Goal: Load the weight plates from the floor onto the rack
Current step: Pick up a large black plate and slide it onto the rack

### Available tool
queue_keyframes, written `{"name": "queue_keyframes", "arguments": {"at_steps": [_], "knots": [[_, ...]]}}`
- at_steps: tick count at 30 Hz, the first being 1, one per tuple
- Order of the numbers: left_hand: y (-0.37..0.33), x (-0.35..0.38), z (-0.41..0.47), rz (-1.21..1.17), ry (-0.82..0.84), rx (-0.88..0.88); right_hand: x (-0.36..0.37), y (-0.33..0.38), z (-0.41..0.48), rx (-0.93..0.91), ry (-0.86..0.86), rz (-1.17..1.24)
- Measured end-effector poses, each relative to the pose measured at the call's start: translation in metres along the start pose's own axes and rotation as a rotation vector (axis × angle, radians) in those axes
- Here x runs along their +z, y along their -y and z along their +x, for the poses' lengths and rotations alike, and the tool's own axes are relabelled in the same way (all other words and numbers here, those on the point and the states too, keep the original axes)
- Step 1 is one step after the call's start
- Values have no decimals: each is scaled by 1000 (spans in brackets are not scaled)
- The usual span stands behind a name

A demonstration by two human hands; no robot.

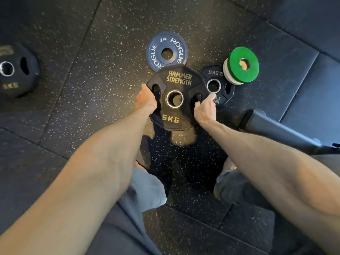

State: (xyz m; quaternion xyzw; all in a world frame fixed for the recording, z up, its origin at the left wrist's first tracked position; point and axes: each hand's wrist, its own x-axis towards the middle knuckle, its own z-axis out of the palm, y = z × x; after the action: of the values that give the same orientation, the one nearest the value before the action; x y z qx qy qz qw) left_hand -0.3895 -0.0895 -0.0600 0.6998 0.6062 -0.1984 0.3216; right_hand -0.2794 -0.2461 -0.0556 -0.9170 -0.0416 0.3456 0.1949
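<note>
Left hand (147, 100) and right hand (205, 109) grip opposite slots of a black 5 kg plate (178, 78), fingers curled through, holding it above the speckled floor (92, 70). Beyond it lie a blue Rogue plate (156, 50), a 2.5 kg plate (215, 72) and a green-topped stack (237, 57); a second 5 kg plate (18, 83) lies well apart at left.
</note>
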Motion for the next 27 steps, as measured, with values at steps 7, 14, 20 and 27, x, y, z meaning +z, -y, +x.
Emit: {"name": "queue_keyframes", "arguments": {"at_steps": [7, 14, 20, 27], "knots": [[-52, -129, -139, -28, -8, 60, -139, 53, -111, -30, -100, 43], [-120, -250, -290, 15, -50, 130, -289, 98, -233, -3, -239, 225], [-173, -307, -389, -32, -32, 305, -386, 104, -323, -23, -468, 549], [-208, -316, -493, 81, 58, 681, -444, 67, -435, 40, -947, 692]]}}
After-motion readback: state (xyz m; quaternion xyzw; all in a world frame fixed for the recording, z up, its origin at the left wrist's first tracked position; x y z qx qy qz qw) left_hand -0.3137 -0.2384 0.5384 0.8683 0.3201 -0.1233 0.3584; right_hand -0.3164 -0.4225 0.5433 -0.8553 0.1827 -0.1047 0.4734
